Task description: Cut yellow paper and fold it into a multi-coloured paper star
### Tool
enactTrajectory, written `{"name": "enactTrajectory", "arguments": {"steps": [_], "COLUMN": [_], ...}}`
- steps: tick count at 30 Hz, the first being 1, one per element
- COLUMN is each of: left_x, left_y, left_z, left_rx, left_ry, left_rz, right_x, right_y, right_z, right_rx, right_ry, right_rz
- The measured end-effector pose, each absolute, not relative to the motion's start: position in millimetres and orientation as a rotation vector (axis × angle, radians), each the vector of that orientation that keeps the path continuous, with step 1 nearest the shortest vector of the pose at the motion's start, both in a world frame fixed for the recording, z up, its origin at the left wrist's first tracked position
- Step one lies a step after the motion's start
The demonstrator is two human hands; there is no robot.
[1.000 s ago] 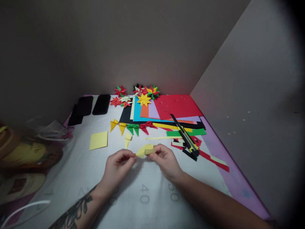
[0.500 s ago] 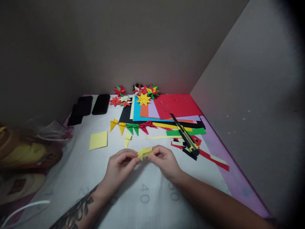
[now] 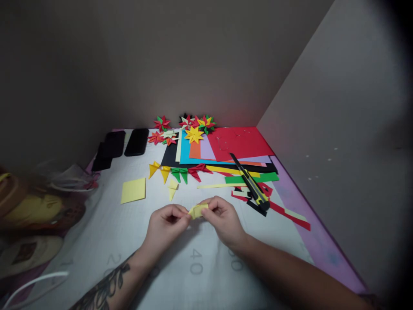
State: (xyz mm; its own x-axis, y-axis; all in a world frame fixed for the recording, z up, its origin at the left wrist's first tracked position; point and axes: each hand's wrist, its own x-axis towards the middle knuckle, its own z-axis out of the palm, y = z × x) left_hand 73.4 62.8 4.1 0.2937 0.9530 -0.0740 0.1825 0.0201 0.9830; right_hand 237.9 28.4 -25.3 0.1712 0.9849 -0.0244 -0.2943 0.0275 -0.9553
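A small folded piece of yellow paper [image 3: 198, 211] is pinched between both hands above the white mat. My left hand [image 3: 167, 224] grips its left end between thumb and fingers, while my right hand [image 3: 224, 219] holds the right end with the thumb on its near face. Just beyond them lies a pale yellow folded paper point [image 3: 173, 189]. Farther back is a row of folded points: yellow [image 3: 155, 168], green [image 3: 180, 174] and red [image 3: 199, 172]. To the left rests a square of yellow paper [image 3: 133, 190].
A black-and-yellow utility knife [image 3: 251, 185] lies over paper strips [image 3: 251, 178] at right. Coloured sheets [image 3: 241, 144] and several paper stars [image 3: 194, 134] are at the back. A black phone [image 3: 137, 142] sits back left; bags [image 3: 41, 202] crowd the left edge. Walls rise behind and right.
The folded yellow paper has turned in my fingers, showing more of its near face. My left hand has shifted slightly right, and my right thumb now presses on the paper.
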Motion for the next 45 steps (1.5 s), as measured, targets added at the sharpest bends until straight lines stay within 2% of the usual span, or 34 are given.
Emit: {"name": "enactTrajectory", "arguments": {"steps": [10,16,19,38,45], "left_x": [74,72,72,59,66], "left_y": [62,58,57,62,61], "left_z": [5,2,0,3,3], "left_rx": [1.486,1.871,1.999,1.818,1.963], "left_ry": [1.122,1.032,0.969,1.121,1.032], "left_rz": [0.875,0.929,0.923,0.761,0.622], "right_x": [238,243,243,252,243], "right_y": [27,27,29,35,32], "right_z": [-21,-13,-9,-11,-7], "right_rx": [-1.101,-1.205,-1.203,-1.318,-1.301], "right_ry": [-0.949,-1.526,-1.626,-1.380,-1.438], "right_rz": [1.171,0.656,0.556,0.774,0.804]}}
